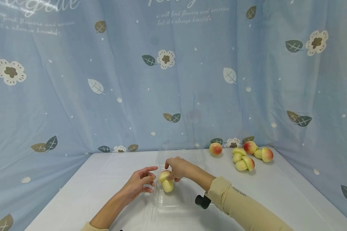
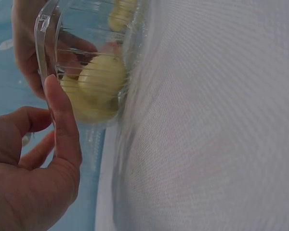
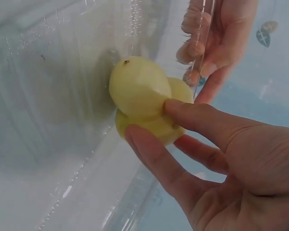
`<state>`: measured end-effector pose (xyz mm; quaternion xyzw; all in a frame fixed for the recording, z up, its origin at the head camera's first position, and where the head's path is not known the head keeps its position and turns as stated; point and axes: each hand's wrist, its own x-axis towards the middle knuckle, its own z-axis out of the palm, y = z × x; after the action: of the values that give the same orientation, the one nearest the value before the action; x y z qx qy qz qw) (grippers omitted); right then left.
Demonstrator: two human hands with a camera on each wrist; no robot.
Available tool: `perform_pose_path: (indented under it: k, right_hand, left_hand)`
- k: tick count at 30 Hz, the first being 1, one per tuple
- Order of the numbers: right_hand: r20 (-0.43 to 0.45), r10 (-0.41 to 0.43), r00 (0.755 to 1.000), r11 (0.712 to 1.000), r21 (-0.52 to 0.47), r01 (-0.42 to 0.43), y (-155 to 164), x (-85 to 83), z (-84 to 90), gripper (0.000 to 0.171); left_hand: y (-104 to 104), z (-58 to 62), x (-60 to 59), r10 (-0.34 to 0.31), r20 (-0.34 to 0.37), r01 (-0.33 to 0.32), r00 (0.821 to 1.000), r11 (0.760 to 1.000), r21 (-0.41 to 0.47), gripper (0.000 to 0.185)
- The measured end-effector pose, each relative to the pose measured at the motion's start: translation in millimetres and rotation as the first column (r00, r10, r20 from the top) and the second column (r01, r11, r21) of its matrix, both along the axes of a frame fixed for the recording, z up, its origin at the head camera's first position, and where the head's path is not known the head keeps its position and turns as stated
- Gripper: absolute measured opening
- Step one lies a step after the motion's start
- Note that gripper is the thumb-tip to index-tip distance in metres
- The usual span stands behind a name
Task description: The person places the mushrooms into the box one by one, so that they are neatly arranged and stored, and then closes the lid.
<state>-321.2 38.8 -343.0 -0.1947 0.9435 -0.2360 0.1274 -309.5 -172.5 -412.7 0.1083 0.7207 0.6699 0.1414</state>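
Observation:
My right hand [image 1: 180, 168] reaches into a clear plastic box [image 1: 173, 205]. In the right wrist view, its thumb and fingers pinch a pale yellow mushroom-shaped piece [image 3: 139, 89], whose rounded end bears a small brown spot. From above, this piece lies by the box's left wall. Just outside that wall is my left hand [image 1: 138, 183], fingers loosely bent and holding nothing. In the left wrist view, a fingertip [image 2: 52, 84] is right at the box's rim, and the yellow piece [image 2: 101, 79] shows through the ribbed plastic.
The clear lid [image 1: 180, 150] stands raised behind the box. Several yellow mushroom-shaped pieces with red-blushed caps [image 1: 241, 160] lie grouped at the back right of the white table [image 1: 104, 170]. One more red-blushed piece [image 1: 215, 149] sits left of them. A blue patterned curtain [image 1: 133, 96] hangs behind.

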Motion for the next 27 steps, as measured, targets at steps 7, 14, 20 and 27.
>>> perform_pose_path:
  k: [7,14,20,27]
  right_hand:
    - [-0.007,-0.002,1.000,1.000,0.027,0.002,1.7,1.8,4.2,0.037]
    - [-0.009,0.036,0.999,0.999,0.034,-0.036,13.8,1.7,12.9,0.047]
    - [-0.001,0.057,0.998,0.998,-0.033,-0.057,32.7,1.8,22.4,0.047]
    - [-0.035,0.035,0.999,0.992,-0.124,-0.039,59.9,5.2,30.4,0.046]
  left_hand:
    - [0.4,1.5,3.2,-0.021,-0.008,0.021,1.000,1.000,0.007,0.058]
    - [0.1,0.3,1.2,-0.015,-0.006,0.015,1.000,1.000,0.005,0.057]
    - [-0.4,-1.6,-0.4,-0.010,0.007,0.010,1.000,1.000,0.005,0.057]
    - [-1.4,-1.7,0.6,-0.012,0.012,0.012,1.000,1.000,0.013,0.057]
